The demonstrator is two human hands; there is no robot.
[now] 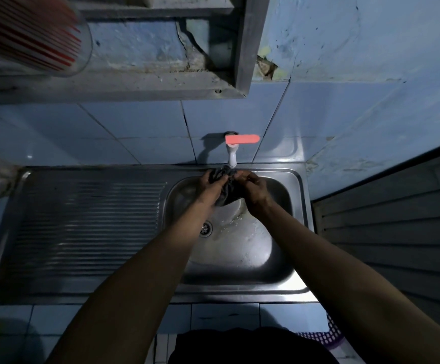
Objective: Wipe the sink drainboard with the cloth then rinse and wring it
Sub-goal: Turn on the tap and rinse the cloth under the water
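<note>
The dark, bunched, wet-looking cloth point(226, 185) sits directly under the spout of the white plastic tap with the red lever handle point(233, 149), above the basin of the stainless-steel sink point(296, 190). The left hand point(211, 185) grips the cloth's left side with curled fingers; the right hand point(256, 189) grips its right side (fingertips pinched near the top of the bundle). Water pools pale on the basin floor, beside the round metal drain point(206, 228). The ribbed steel drainboard point(82, 222) lies to the left of the basin. Blue wall tiles point(134, 132) back the sink, below a grey concrete shelf point(140, 82).
</note>
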